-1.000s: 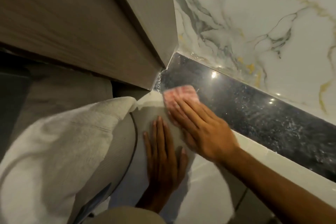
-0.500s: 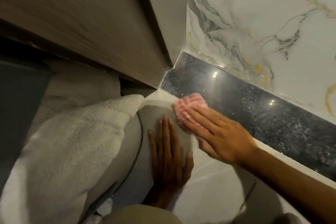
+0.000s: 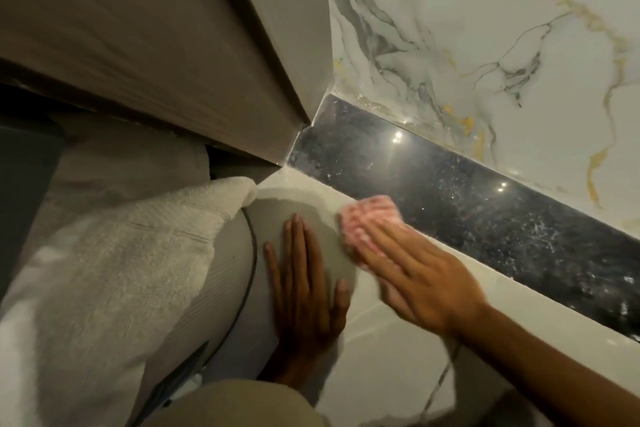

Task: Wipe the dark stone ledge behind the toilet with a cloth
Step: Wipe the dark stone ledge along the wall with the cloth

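The dark speckled stone ledge runs diagonally from the corner at centre down to the right edge, below the marble wall. A pink cloth lies at the ledge's front edge, partly on the pale surface beside it. My right hand presses flat on the cloth, fingers stretched out and pointing up-left. My left hand rests flat, fingers apart, on a grey rounded surface just left of the cloth, holding nothing.
A wooden cabinet overhangs at upper left and meets the ledge's end in the corner. White marble wall rises behind the ledge. A folded white towel lies at left. Pale tiled surface sits below the hands.
My right hand has drawn the pink cloth back from the ledge's top toward its front edge and slightly right. The view has shifted. My left hand stays planted.
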